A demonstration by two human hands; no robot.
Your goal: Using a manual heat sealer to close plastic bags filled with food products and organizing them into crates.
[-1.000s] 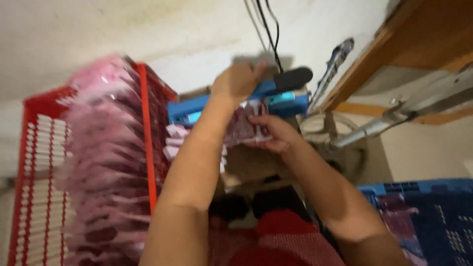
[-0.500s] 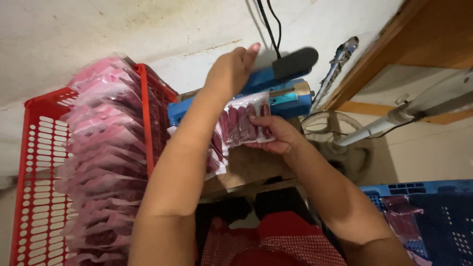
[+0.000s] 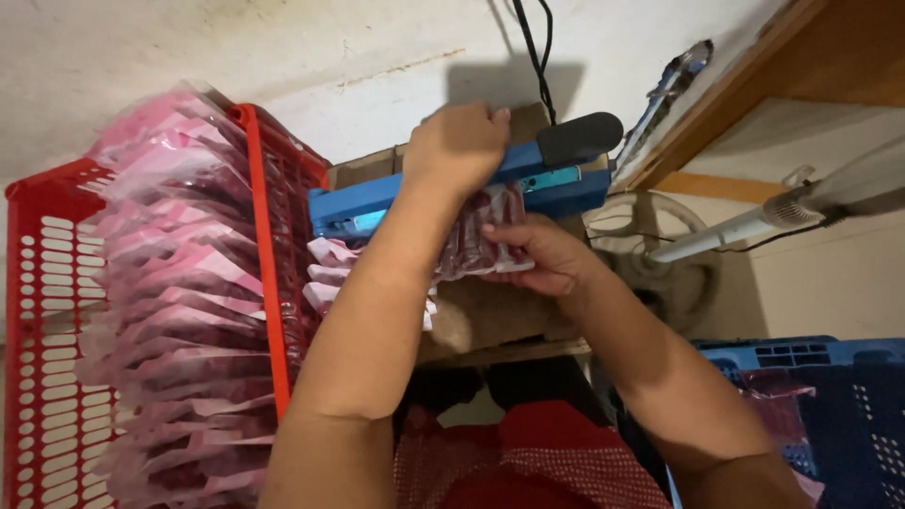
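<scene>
A blue heat sealer (image 3: pixel 358 205) with a black handle (image 3: pixel 577 138) lies across a cardboard box (image 3: pixel 490 316). My left hand (image 3: pixel 458 146) presses down on the sealer's arm. My right hand (image 3: pixel 539 254) holds a clear plastic pouch of dark red pieces (image 3: pixel 476 240) with its top edge in the sealer's jaws. Several sealed pouches (image 3: pixel 325 275) lie in a pile under the sealer at its left end.
A red plastic crate (image 3: pixel 38 339) on the left holds several pink pouches (image 3: pixel 179 311). A blue crate (image 3: pixel 830 396) with more pouches stands at the lower right. A fan (image 3: pixel 660 259) and a black cable (image 3: pixel 533 47) are behind the sealer. A wooden shelf (image 3: pixel 811 57) is at the upper right.
My left hand has come down on the sealer's arm and closed it on the pouch. My right hand still holds the pouch in place.
</scene>
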